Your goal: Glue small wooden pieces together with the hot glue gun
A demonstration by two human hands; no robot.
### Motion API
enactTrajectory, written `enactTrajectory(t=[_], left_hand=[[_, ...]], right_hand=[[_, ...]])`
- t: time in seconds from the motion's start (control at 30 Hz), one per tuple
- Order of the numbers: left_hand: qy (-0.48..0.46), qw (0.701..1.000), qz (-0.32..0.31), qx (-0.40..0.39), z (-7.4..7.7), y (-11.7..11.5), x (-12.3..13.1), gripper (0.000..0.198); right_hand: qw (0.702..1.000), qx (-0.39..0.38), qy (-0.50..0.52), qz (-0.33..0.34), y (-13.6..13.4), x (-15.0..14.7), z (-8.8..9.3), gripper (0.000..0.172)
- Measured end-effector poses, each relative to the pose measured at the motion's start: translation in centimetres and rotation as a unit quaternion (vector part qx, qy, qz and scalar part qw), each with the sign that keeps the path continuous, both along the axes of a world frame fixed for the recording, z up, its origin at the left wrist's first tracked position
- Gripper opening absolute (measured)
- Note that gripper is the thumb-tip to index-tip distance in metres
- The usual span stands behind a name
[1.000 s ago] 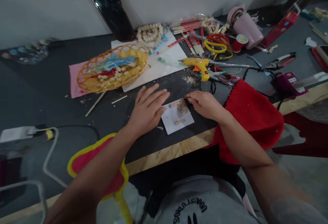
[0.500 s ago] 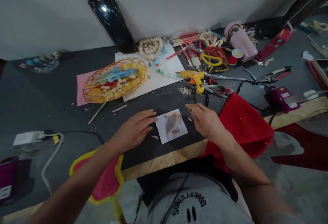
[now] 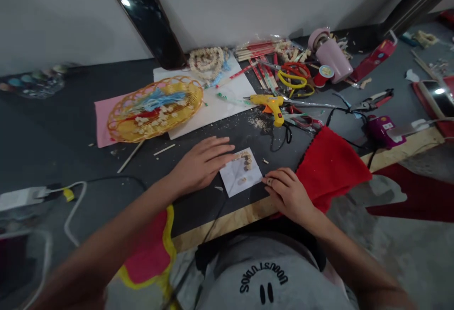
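A small white card lies on the dark table. A curved row of beige, bead-like bits sits near its top edge, and one small beige piece lies lower on it. My left hand is open, its fingers stretched out over the card's upper left edge. At the card's right corner, my right hand has its fingers curled and pressed together. Whatever is between those fingertips, if anything, is hidden. A tiny pale piece lies on the table just right of the card.
A yellow glue gun lies beyond the card, with pale crumbs nearby. A woven basket with blue and red strands stands left. Red felt hangs over the table edge at right. Yellow-handled scissors and pliers lie farther back.
My left hand has moved right, its fingers now over the card. My right hand has come down toward me, from beside the card's upper right to its right corner.
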State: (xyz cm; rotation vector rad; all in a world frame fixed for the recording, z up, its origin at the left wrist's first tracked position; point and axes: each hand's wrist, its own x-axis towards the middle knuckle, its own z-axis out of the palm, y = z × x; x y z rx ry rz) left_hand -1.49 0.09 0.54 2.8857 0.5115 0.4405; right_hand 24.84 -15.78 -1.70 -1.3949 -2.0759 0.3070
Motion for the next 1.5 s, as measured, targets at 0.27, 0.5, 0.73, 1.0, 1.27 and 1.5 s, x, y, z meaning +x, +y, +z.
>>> enactTrajectory(t=[0.27,0.5,0.73,1.0,1.27,1.5], left_hand=[[0.057,0.995,-0.084,0.021,-0.5,1.6,1.6,0.045],[0.033,0.991,-0.129,-0.006,-1.3,2.0,2.4,0.051],[0.048,0.988,-0.134,-0.055,-1.9,2.4,2.7,0.047],[0.032,0.986,-0.156,-0.055,-2.9,2.6,2.5,0.043],[0.029,0.987,-0.156,-0.029,-3.3,2.4,2.5,0.042],[-0.007,0.989,-0.142,-0.049,-3.3,2.4,2.3,0.041]], right_hand=[[1.000,0.002,-0.009,-0.023,0.0,-0.4,-1.1,0.020],[1.000,-0.002,-0.004,-0.024,0.1,-0.5,-0.8,0.018],[1.000,-0.001,0.009,-0.028,0.0,-0.2,-0.5,0.018],[0.999,0.002,0.045,-0.024,0.0,0.2,-0.2,0.019],[1.000,-0.010,0.018,-0.024,0.5,0.2,1.3,0.016],[0.997,-0.044,0.014,-0.066,3.6,-0.7,1.6,0.012]])
